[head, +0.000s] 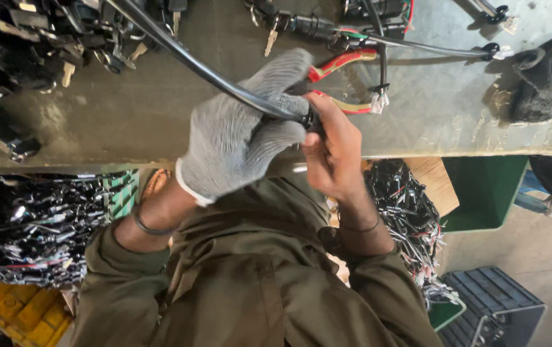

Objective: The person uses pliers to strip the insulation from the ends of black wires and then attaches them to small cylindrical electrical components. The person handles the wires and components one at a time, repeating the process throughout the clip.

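My left hand (237, 135), in a grey knit glove, is closed around a thick black cable (179, 54) that runs up to the top left. My bare right hand (330, 151) pinches the cable's end fitting (311, 121) just beside the gloved fingers. Both hands are held over the front edge of a grey workbench (128, 115). Pliers with red and yellow handles (347, 59) stick out from behind the gloved fingers; I cannot tell whether they lie on the bench or are held.
Black wire harnesses and keys (38, 38) pile up at the bench's top left, more cables (430, 46) at the top. A dark glove (546, 77) lies at right. Below are bins of wires (32, 225), a green bin (481, 193), a black crate (491, 305) and a yellow crate (12, 311).
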Motion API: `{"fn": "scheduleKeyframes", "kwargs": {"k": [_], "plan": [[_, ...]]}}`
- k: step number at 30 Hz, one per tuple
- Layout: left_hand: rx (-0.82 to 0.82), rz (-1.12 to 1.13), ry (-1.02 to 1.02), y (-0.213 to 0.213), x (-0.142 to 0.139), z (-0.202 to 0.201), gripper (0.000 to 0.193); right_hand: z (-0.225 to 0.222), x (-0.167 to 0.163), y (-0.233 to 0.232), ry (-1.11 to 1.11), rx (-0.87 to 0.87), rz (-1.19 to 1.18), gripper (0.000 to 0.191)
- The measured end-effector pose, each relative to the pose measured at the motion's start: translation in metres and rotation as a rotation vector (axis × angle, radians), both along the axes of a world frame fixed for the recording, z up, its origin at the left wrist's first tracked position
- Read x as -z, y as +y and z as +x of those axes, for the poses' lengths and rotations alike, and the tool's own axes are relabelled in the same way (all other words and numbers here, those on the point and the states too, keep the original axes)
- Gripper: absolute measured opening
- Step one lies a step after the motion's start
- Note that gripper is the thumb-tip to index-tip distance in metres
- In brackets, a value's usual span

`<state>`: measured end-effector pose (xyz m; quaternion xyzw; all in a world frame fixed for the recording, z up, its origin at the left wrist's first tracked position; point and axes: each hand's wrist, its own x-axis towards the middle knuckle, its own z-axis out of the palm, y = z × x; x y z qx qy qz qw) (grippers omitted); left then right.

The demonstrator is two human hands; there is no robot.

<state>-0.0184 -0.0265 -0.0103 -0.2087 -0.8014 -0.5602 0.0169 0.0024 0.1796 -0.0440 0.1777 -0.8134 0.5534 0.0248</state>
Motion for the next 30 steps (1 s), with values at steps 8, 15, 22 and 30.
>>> {"fn": "scheduleKeyframes", "kwargs": {"k": [8, 15, 22, 30], "plan": [[0.111, 0.101, -0.493, 0.006, -0.001, -0.001, 0.051, 0.004, 0.006, 0.008, -0.599, -0.079, -0.522, 0.034], [0.235, 0.126, -0.049, -0.007, 0.005, -0.008, 0.048, -0.003, 0.014, 0.0, -0.331, -0.166, -0.391, 0.031], [0.487, 0.363, -0.316, -0.008, -0.011, -0.012, 0.028, 0.011, 0.043, 0.018, -0.582, -0.594, -0.697, 0.055], [0.248, 0.412, -0.321, 0.006, 0.018, -0.006, 0.026, 0.028, 0.07, -0.019, -0.478, 0.224, -0.7, 0.059]]}}
